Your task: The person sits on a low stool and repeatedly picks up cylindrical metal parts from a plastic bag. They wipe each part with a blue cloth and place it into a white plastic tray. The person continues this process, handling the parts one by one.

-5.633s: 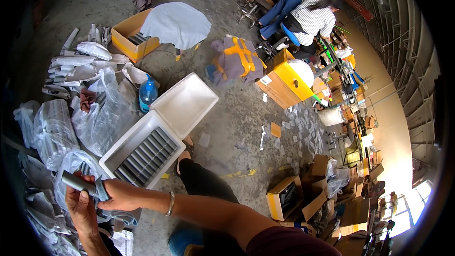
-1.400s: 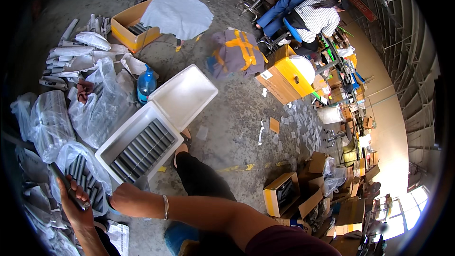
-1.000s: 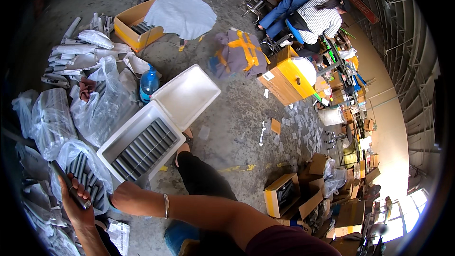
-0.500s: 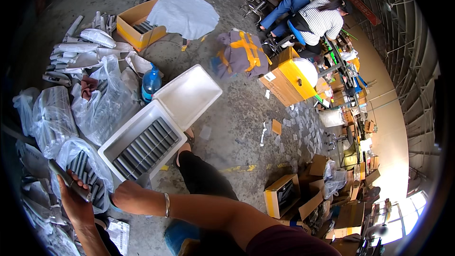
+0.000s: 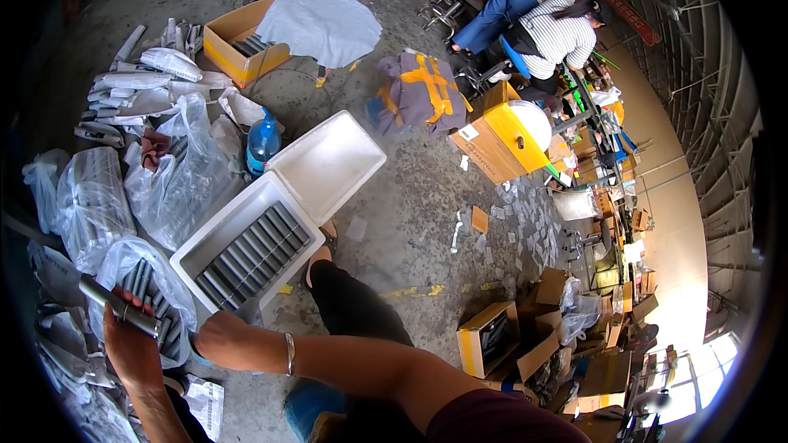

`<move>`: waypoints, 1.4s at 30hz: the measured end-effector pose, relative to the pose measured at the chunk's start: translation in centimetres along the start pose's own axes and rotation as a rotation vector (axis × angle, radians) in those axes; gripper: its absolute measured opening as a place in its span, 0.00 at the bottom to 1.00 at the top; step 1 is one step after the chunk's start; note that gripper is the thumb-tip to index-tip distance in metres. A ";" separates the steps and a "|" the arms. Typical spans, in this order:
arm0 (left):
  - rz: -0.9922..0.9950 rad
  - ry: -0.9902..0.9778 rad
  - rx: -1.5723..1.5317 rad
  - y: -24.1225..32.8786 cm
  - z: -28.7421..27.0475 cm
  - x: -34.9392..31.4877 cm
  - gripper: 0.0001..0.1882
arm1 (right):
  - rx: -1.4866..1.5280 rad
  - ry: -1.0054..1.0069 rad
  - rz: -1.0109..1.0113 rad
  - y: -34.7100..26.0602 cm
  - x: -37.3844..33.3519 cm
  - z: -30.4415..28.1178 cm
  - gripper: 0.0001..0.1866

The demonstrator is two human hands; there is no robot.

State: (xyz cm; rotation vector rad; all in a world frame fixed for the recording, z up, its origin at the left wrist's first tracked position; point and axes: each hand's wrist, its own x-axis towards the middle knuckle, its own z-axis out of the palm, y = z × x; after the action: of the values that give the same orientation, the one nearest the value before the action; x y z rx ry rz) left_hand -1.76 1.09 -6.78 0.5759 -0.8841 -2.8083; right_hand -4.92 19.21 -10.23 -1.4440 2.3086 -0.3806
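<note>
My left hand (image 5: 134, 354) has its fingers wrapped round a grey metal tube (image 5: 121, 306), held slantwise at the lower left. Just to its right my right hand (image 5: 227, 341) is closed in a fist, the forearm with a silver bracelet (image 5: 289, 354) crossing from the right. Something greyish shows at both sides of this fist, but its kind is unclear. Beyond the left hand, a clear plastic bag (image 5: 176, 295) holds several similar grey tubes. Past the right hand, a white foam box (image 5: 190, 256) holds a row of grey tubes (image 5: 254, 256); its white lid (image 5: 332, 166) lies against its far side.
A blue plastic bottle (image 5: 263, 141) stands behind the foam box. Paper-wrapped bundles (image 5: 135, 82) and bagged tubes (image 5: 94, 205) crowd the left. A carton (image 5: 242, 72) partly under grey cloth (image 5: 320, 26) lies farther off. Two people (image 5: 546, 33) sit at the upper right; open cartons (image 5: 488, 336) stand right.
The grey tube in my left hand has turned slightly and moved a little, showing a shinier side. My right hand stays nearly in place.
</note>
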 end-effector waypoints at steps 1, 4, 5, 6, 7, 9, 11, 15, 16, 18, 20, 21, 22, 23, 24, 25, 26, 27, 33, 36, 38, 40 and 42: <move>0.002 -0.036 -0.010 0.0 -0.2 0.0 0.17 | -0.004 -0.007 -0.003 0.0 0.1 0.0 0.04; 0.012 -0.118 -0.025 0.1 -0.6 0.0 0.19 | -0.016 -0.011 -0.006 0.0 0.1 0.1 0.04; 0.019 -0.127 -0.018 0.1 -0.7 0.1 0.20 | -0.020 -0.010 -0.007 0.0 0.1 0.2 0.04; 0.026 -0.136 -0.012 0.1 -0.7 0.1 0.20 | -0.020 -0.010 -0.006 0.0 0.0 0.2 0.04; 0.021 -0.123 -0.009 0.2 -0.8 0.1 0.20 | -0.020 -0.010 -0.006 0.0 0.0 0.2 0.04; 0.011 -0.096 -0.003 0.3 -0.9 0.2 0.20 | -0.015 -0.010 -0.005 -0.1 0.0 0.3 0.04; 0.031 -0.007 0.070 0.2 -0.4 0.0 0.19 | -0.004 -0.012 -0.005 -0.1 0.2 0.3 0.04; 0.055 0.022 0.131 0.1 0.1 -0.2 0.19 | -0.018 0.018 -0.011 0.0 0.1 0.9 0.03; 0.055 0.032 0.142 0.1 0.2 -0.3 0.20 | -0.016 0.010 -0.013 0.0 0.2 0.7 0.03; 0.055 0.052 0.164 0.2 0.4 -0.5 0.23 | -0.018 -0.009 -0.012 -0.1 0.2 0.4 0.03; 0.093 0.100 0.230 0.2 1.1 -0.8 0.27 | -0.023 -0.031 -0.006 -0.2 0.2 0.1 0.03; 0.111 0.124 0.263 0.2 1.3 -0.9 0.30 | -0.023 -0.043 -0.003 -0.3 0.3 0.1 0.03; 0.112 0.111 0.293 0.2 1.2 -1.0 0.31 | -0.024 -0.054 0.001 -0.3 0.3 0.1 0.03; 0.113 0.098 0.323 0.3 1.0 -1.1 0.32 | -0.025 -0.066 0.004 -0.3 0.3 0.1 0.03; 0.115 0.086 0.354 0.4 0.9 -1.1 0.32 | -0.027 -0.077 0.006 -0.3 0.4 0.1 0.03; 0.135 0.109 0.369 0.4 1.0 -1.2 0.34 | -0.029 -0.087 0.008 -0.3 0.5 0.2 0.03; 0.155 0.132 0.383 0.3 1.4 -1.3 0.36 | -0.031 -0.098 0.009 -0.4 0.6 0.3 0.03; 0.173 0.154 0.397 0.2 1.7 -1.4 0.38 | -0.029 -0.101 0.007 -0.4 0.6 0.4 0.03; 0.240 0.181 0.399 0.0 2.5 -1.5 0.41 | -0.027 -0.081 -0.001 -0.3 0.6 0.7 0.04; 0.267 0.190 0.397 -0.1 2.6 -1.5 0.41 | -0.034 -0.073 -0.011 -0.4 0.5 0.8 0.04; 0.265 0.203 0.409 -0.1 2.5 -1.5 0.41 | -0.038 -0.087 -0.017 -0.4 0.6 0.9 0.05; 0.262 0.218 0.414 -0.2 2.5 -1.6 0.41 | -0.041 -0.066 -0.017 -0.3 0.5 1.2 0.05; 0.262 0.235 0.414 -0.3 2.8 -1.6 0.42 | -0.046 -0.065 -0.018 -0.3 0.5 1.2 0.05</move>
State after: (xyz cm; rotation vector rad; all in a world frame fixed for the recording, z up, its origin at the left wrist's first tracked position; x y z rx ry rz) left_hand -1.40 3.17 -4.35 0.7587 -1.3841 -2.2782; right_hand -4.30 18.60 -11.20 -1.4772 2.2688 -0.2831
